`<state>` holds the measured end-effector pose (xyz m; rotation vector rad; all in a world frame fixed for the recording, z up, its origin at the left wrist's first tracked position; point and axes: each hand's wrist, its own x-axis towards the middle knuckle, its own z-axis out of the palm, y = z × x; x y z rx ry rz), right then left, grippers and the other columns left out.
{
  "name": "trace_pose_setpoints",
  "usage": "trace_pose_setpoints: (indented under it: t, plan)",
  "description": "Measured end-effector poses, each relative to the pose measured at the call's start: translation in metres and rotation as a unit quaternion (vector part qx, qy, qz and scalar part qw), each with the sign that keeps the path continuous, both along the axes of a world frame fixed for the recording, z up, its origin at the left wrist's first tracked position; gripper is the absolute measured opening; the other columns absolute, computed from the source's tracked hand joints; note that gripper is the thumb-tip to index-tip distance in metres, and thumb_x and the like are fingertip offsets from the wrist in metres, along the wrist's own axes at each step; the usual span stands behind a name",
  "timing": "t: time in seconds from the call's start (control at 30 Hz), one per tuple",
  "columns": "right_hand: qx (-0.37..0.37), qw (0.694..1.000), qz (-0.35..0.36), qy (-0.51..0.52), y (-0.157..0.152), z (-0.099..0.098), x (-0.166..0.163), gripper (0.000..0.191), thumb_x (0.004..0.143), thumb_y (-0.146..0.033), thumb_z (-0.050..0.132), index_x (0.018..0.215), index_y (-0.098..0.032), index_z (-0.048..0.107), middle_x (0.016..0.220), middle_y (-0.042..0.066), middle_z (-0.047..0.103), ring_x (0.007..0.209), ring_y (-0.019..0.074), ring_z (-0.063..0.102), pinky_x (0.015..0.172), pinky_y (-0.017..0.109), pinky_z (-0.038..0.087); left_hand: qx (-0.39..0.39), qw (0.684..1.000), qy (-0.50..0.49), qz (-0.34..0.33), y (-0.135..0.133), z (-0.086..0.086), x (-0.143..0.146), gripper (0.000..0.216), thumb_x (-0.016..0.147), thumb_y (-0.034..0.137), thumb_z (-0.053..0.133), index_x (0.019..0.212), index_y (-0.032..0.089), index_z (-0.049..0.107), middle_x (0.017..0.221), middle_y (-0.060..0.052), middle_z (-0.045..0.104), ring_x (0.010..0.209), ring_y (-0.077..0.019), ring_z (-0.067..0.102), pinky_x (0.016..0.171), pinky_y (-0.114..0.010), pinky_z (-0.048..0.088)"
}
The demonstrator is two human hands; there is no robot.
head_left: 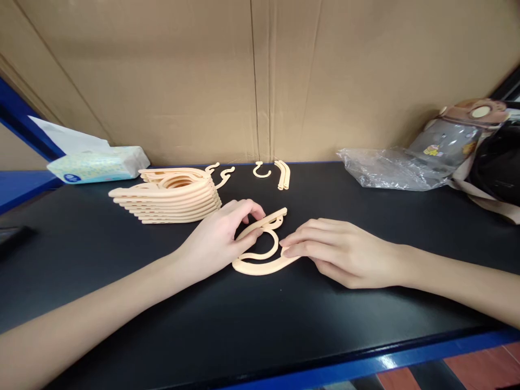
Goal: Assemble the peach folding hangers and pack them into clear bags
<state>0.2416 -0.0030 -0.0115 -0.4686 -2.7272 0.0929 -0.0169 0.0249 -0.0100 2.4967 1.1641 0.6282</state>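
A cream plastic folding clothes hanger (260,268) lies folded on the black tabletop, its curved hook between the arms. My left hand (227,230) pinches the hanger's upper arm with thumb and fingers. On the lower arm's right end, the fingertips of my right hand (345,252) are closed together; part of that end is hidden under them. Behind my left hand stands a neat stack of matching folded hangers (179,203).
Loose hanger parts lie at the back: a hook (262,170), straight arms (283,174) and small hooked pieces (225,177). A tissue pack (101,162) sits back left. Clear plastic bag (390,170) and a bottle (447,132) stand back right, against a cardboard wall (182,81).
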Motion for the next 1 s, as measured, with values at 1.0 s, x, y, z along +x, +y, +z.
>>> trace_pose_setpoints:
  t: [1.0]
  plan:
    - [-0.009,0.989,-0.134,0.054,0.006,0.000,0.003,0.024,0.094,-0.017,0.047,0.115,-0.015,0.056,0.090,0.003,0.066,0.085,0.0174,0.057,0.092,0.038,0.039,0.066,0.991,0.019,-0.111,-0.003,0.000,-0.003,0.042,0.083,0.014,0.053,0.124,0.023,0.049,0.134,-0.006,0.052,0.122,-0.0221,0.049,0.104,-0.041,0.043]
